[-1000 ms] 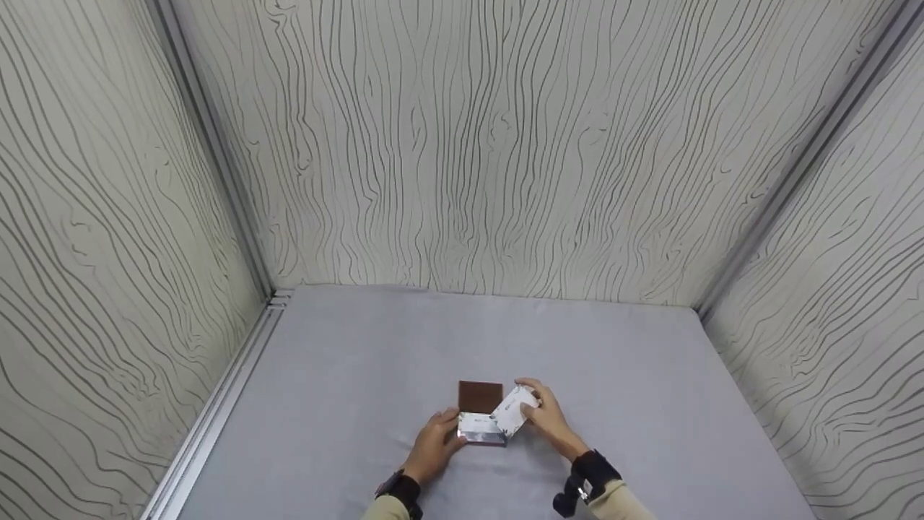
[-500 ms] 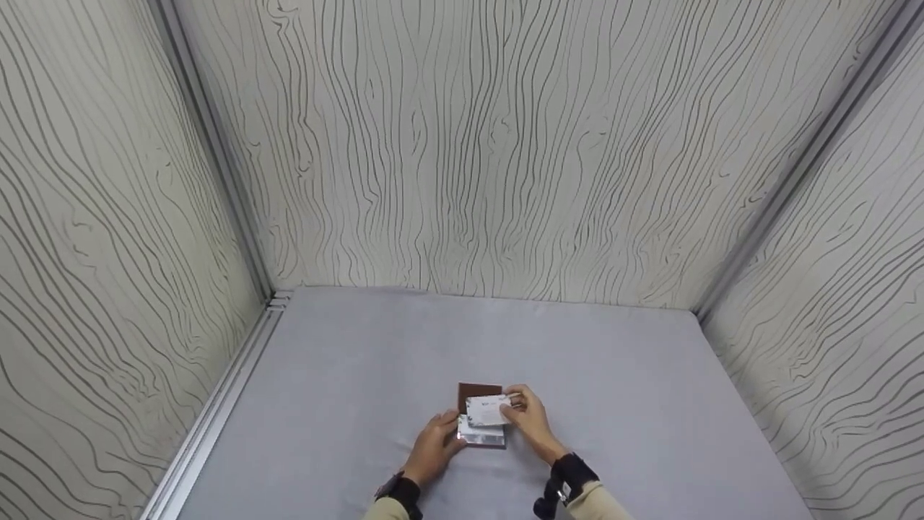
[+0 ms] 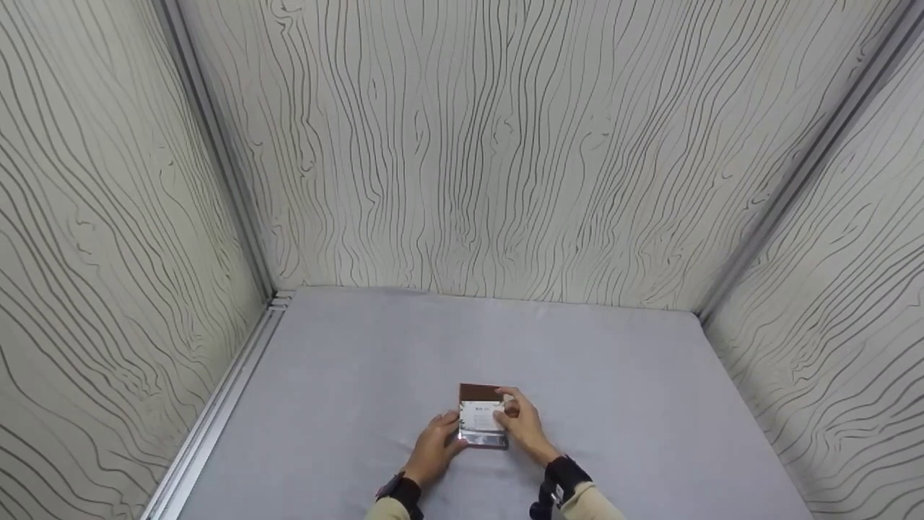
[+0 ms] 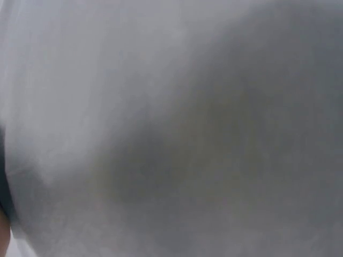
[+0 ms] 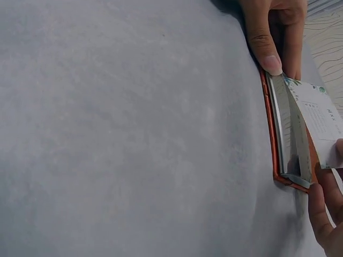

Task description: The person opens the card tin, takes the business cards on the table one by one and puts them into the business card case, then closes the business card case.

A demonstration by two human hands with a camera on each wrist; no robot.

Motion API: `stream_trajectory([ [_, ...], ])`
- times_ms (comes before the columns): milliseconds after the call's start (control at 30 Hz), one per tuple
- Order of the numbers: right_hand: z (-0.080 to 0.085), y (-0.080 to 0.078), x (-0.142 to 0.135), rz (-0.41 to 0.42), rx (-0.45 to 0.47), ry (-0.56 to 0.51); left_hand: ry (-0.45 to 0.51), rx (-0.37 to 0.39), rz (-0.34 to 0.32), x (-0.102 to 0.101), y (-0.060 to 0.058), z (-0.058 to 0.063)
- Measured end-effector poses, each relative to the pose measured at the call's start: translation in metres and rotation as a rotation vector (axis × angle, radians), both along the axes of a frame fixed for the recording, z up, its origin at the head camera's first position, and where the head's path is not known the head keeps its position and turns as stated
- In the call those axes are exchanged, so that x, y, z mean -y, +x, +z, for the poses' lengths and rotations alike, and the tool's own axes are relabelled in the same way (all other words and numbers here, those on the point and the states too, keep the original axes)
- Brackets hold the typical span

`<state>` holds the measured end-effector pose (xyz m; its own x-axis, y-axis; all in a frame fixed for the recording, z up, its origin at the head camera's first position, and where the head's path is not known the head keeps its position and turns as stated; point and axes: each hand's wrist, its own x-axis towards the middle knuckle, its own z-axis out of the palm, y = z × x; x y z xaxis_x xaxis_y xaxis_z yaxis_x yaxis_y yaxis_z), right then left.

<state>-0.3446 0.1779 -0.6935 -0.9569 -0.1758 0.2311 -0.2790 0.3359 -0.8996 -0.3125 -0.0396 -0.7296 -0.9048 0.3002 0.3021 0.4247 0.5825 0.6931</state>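
A business card case (image 3: 473,392) lies unfolded on the cloth, its brown lid at the far side and a shiny metal part nearer. My left hand (image 3: 433,445) grips its left side; in the right wrist view, the thumb (image 5: 261,45) presses at the case's end. Between thumb and fingers, my right hand (image 3: 528,431) pinches a white business card (image 3: 475,417) with printed text and leafy corners. That card (image 5: 316,118) is tilted over the metal pocket (image 5: 281,126), where another card shows. Only a sliver of skin appears in the left wrist view.
Grey cloth (image 3: 346,375) covers the table around both hands. Wood-grain patterned walls (image 3: 462,144) enclose the back and sides. A metal rail (image 3: 216,412) runs along the table's left edge.
My right hand has moved left, bringing the business card from a slant at the right to level over the case's pocket. The left hand keeps its hold on the case.
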Motion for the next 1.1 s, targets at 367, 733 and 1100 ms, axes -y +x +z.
stream_trajectory([
  [367,-0.014,-0.002,-0.002,-0.024,-0.058,0.1,0.021,0.096,0.016,0.0,-0.001,0.0],
  [733,-0.023,-0.001,-0.004,-0.01,-0.261,0.192,0.015,0.032,0.012,0.0,0.0,-0.002],
  [1100,-0.022,0.001,-0.005,0.035,-0.195,0.256,0.02,0.012,0.011,0.001,0.002,0.001],
])
